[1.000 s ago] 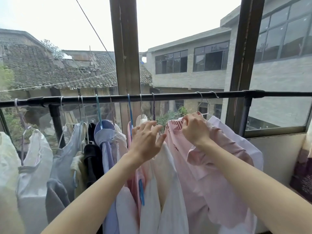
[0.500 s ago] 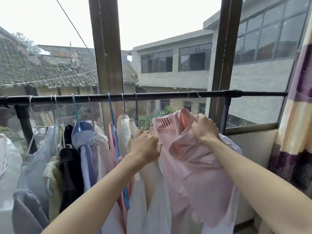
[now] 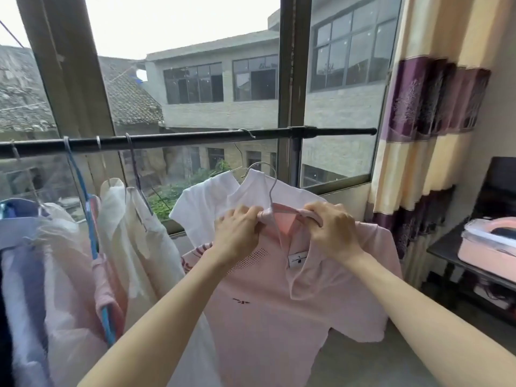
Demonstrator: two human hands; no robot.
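Observation:
A pale pink polo shirt on a thin wire hanger is off the black rail and held below it. My left hand grips the collar on the left side. My right hand grips the collar on the right side. The hanger's hook stands free in the air under the rail. Behind the pink shirt hangs a white T-shirt, whose own hanger hook sits on the rail.
Several garments hang on the rail's left part: a cream one, a blue hanger, pale blue and white pieces. A striped curtain hangs at the right. A dark side table holds a pink box.
The pink shirt with its hanger has come off the rail and moved down and toward me. Both hands now hold its collar. My view has swung to the right.

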